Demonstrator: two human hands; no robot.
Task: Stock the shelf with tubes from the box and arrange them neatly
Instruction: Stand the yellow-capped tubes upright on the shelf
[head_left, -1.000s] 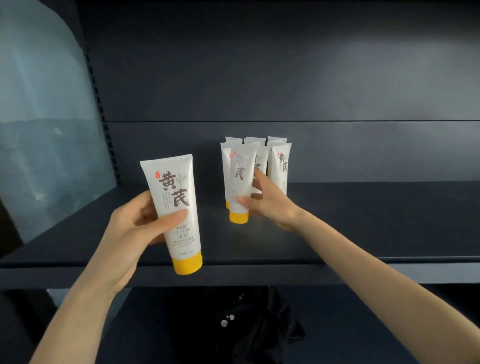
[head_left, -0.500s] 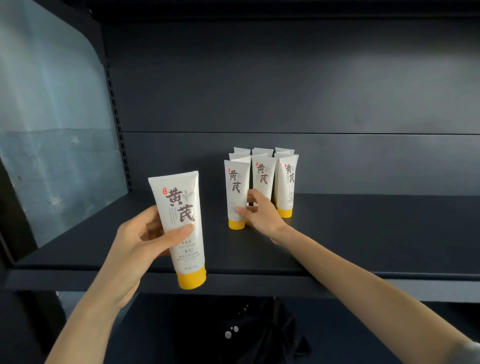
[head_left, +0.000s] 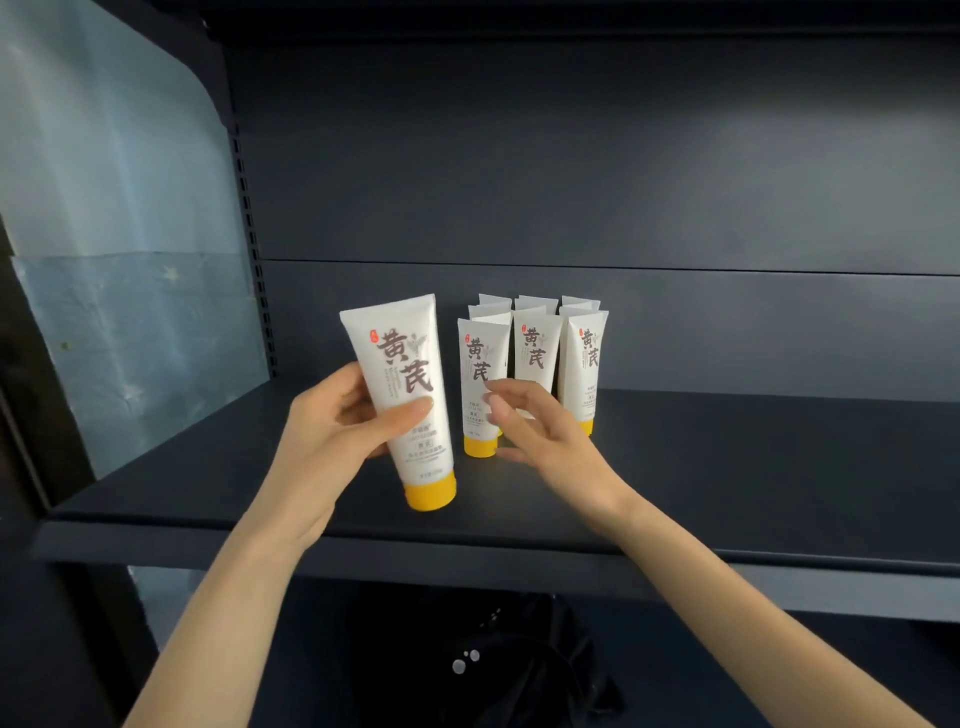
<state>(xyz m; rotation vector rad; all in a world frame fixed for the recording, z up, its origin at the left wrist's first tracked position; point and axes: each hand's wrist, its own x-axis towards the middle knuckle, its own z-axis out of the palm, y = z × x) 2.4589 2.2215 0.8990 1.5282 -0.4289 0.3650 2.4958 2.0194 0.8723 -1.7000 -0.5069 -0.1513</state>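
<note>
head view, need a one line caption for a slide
The left hand grips a white yellow-capped tube over the shelf while the open right hand is at the standing tubes.

The right hand (head_left: 540, 436) comes off the front-left tube (head_left: 480, 384), which it gripped a second ago, and draws back toward the person, its fingers loosely spread. That tube now stands unheld on the shelf (head_left: 727, 467). The left hand (head_left: 332, 447) carries its held tube (head_left: 405, 395) up and rightward, to just beside the front-left tube.
</note>
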